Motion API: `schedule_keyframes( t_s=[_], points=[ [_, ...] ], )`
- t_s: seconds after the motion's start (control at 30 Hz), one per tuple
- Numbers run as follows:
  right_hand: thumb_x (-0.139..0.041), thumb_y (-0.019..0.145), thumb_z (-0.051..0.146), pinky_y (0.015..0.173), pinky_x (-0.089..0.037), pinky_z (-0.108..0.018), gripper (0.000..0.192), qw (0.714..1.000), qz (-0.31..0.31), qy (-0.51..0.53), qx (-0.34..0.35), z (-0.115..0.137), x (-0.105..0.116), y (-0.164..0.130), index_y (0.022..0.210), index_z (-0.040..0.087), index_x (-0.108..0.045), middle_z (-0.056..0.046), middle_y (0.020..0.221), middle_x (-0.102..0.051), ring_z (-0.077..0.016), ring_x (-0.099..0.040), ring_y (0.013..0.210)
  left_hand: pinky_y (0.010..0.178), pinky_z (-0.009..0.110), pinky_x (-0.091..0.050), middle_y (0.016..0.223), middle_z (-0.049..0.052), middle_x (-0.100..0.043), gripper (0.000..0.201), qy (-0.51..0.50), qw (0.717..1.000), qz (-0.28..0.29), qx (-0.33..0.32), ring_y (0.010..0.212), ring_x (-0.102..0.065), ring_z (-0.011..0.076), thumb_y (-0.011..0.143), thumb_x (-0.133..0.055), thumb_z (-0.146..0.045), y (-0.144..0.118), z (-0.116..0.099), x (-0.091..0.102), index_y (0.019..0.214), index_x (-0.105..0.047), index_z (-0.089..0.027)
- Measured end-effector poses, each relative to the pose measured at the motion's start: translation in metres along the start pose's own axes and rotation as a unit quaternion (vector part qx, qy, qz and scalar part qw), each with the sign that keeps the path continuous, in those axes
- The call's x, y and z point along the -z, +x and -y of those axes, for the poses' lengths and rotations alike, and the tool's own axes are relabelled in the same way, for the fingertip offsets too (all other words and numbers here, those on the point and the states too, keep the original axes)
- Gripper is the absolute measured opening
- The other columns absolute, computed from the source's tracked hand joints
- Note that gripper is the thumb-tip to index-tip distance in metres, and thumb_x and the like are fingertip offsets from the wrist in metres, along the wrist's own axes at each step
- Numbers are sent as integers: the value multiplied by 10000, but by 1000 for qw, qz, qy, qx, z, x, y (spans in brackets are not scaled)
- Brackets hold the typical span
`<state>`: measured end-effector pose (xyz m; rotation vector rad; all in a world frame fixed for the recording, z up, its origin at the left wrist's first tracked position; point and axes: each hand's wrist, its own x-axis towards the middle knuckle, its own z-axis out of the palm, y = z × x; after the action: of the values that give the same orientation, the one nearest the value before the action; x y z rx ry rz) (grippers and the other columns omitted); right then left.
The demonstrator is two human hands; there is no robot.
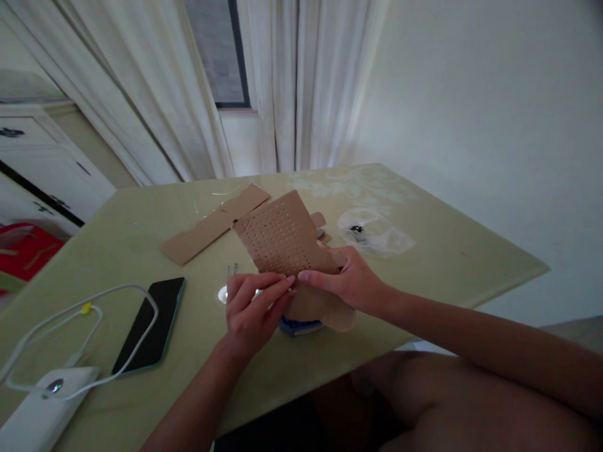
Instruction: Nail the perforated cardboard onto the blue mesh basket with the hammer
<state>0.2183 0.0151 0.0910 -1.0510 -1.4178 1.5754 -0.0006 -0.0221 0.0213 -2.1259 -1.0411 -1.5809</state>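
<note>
Jutting beyond left hand (250,309) and right hand (357,282) is perforated cardboard (281,235).

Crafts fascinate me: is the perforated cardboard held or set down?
Held: the right hand grips the perforated cardboard, and the left hand touches it.

Cardboard sheet (282,232) ctr, above table (447,270); cardboard strip (214,226) behind-L, plastic bag (384,238) to R. Smartphone (151,326) front-L, power bank (47,414) farther L, cable (157,314) partly o/ phone.
</note>
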Motion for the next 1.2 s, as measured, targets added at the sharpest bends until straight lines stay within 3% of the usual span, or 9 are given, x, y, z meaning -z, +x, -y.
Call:
schedule_keyframes(
  t_s=[0.17,0.4,0.53,0.63,0.67,0.73,0.8,0.97,1.2],
  points=[
    [-998,702,469,718,-642,-316,370,999,27,-19,8,0,-2,-3,845,192,-799,-19,844,-803,-192,-742,753,855,359,-548,992,45,-825,201,-4,1000,-13,-11,896,-717,200,986,-767,-92,-2,1,-2,1126,-789,-235],
    [-987,734,447,700,-624,-292,365,999,22,-26,0,-1,-5,-5,904,177,-812,-29,893,-821,-188,-740,765,953,414,-626,1046,86,-849,130,-109,993,-22,-35,985,-788,203,1104,-583,-168,0,-5,-1,1012,-660,-218],
    [-1015,689,433,729,-670,-334,417,1000,-28,-2,4,-1,-1,-2,965,187,-822,-49,951,-849,-229,-795,826,856,350,-624,976,55,-846,181,-133,989,-52,34,896,-780,176,1121,-561,-214,0,0,-1,943,-591,-232],
    [-1031,665,425,807,-712,-426,487,998,-59,24,-5,2,3,-2,1046,195,-834,-77,1033,-868,-280,-830,901,776,314,-586,928,44,-831,28,-29,979,-77,185,807,-746,178,1046,-679,-229,5,21,2,1030,-698,-215],
    [-1033,665,422,836,-717,-459,494,997,-64,30,-4,4,4,-2,1059,196,-838,-84,1048,-871,-296,-836,927,729,307,-562,917,46,-834,85,20,964,-44,261,747,-718,178,1021,-717,-287,7,31,4,1002,-735,-207],
    [-1035,669,416,878,-716,-508,483,997,-66,42,1,6,5,-3,1056,196,-846,-93,1051,-875,-318,-841,952,665,314,-521,893,45,-848,182,63,913,93,392,684,-696,196,1021,-683,-359,9,50,8,1001,-779,-206],
    [-1033,677,410,903,-711,-527,460,997,-58,53,8,8,7,-5,1044,197,-857,-96,1052,-878,-324,-844,957,694,348,-517,908,65,-855,218,133,864,186,448,708,-713,234,994,-681,-386,9,65,11,973,-807,-209],
    [-1024,694,444,909,-708,-526,401,998,-34,58,2,8,15,-12,973,197,-875,-94,1027,-882,-311,-845,920,773,386,-536,1104,127,-865,287,223,819,304,433,980,-794,333,1018,-607,-383,0,73,7,1026,-839,-215],
    [-1018,708,487,855,-708,-485,433,998,-40,53,-14,8,34,-23,997,193,-885,-103,1016,-882,-307,-841,906,795,386,-540,1131,147,-860,296,255,796,330,439,1018,-793,345,1030,-586,-348,-1,70,3,1099,-836,-204]
  ],
)
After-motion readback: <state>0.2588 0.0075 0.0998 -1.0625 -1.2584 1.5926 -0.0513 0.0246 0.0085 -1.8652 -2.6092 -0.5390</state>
